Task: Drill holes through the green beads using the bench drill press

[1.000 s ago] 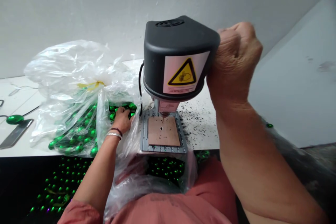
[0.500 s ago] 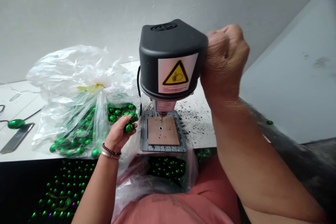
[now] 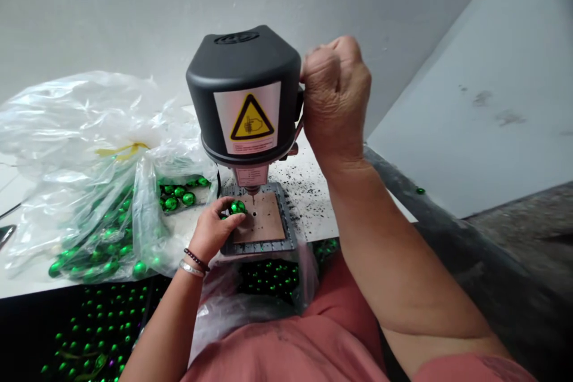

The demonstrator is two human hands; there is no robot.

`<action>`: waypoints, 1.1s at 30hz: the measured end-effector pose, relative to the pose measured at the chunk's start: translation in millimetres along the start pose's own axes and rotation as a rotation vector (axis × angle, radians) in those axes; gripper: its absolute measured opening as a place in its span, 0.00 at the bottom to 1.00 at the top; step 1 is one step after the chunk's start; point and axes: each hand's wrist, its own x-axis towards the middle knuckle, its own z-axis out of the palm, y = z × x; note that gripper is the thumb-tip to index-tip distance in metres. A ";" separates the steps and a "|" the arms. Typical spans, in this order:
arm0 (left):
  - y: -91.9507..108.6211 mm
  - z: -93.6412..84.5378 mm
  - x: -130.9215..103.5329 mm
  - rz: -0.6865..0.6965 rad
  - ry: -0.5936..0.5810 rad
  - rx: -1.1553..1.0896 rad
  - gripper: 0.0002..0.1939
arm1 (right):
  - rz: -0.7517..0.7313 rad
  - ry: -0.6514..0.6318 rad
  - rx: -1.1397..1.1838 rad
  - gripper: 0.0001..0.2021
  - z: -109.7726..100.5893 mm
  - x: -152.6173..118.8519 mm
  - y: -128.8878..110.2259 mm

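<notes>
Between the thumb and fingers of my left hand (image 3: pixel 216 224) is a shiny green ball (image 3: pixel 237 207), held over the left part of a brown board (image 3: pixel 268 224). A bit of another green ball shows under the fingers. Above the board stands a black bench drill press (image 3: pixel 244 95), its thin bit (image 3: pixel 253 199) pointing down at a small hole in the board. The ball is just left of the bit. My right hand (image 3: pixel 338 98) is closed in a fist at the right side of the drill head, apparently around its feed lever, whose grip is hidden.
Left of the press lies a clear plastic bag (image 3: pixel 80 125) tied with yellow string, with several green balls in and beside it. Dark shavings (image 3: pixel 308 191) litter the white table right of the press. More green balls (image 3: pixel 268 277) lie below the table's front edge.
My left hand has moved right, from beside the base to over the board, bringing the green ball close to the bit. My right hand stays at the drill head. The view has shifted right.
</notes>
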 end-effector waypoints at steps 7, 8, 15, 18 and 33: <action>9.0 13.2 4.3 0.037 -0.033 0.376 0.20 | 0.027 -0.012 -0.036 0.13 -0.4 1.2 -1.7; 9.8 15.0 4.8 0.058 -0.033 0.407 0.20 | 0.025 -0.015 -0.038 0.12 -0.4 1.3 -1.7; 9.5 22.1 5.6 0.215 -0.032 0.534 0.20 | 0.025 -0.025 -0.040 0.13 -1.5 2.0 -1.9; 7.2 21.7 4.4 0.234 -0.042 0.548 0.22 | 0.034 -0.038 -0.054 0.13 -1.3 2.7 -2.6; 14.6 24.0 10.2 0.095 -0.140 0.435 0.20 | -0.015 -0.025 -0.052 0.13 -2.6 0.2 -2.4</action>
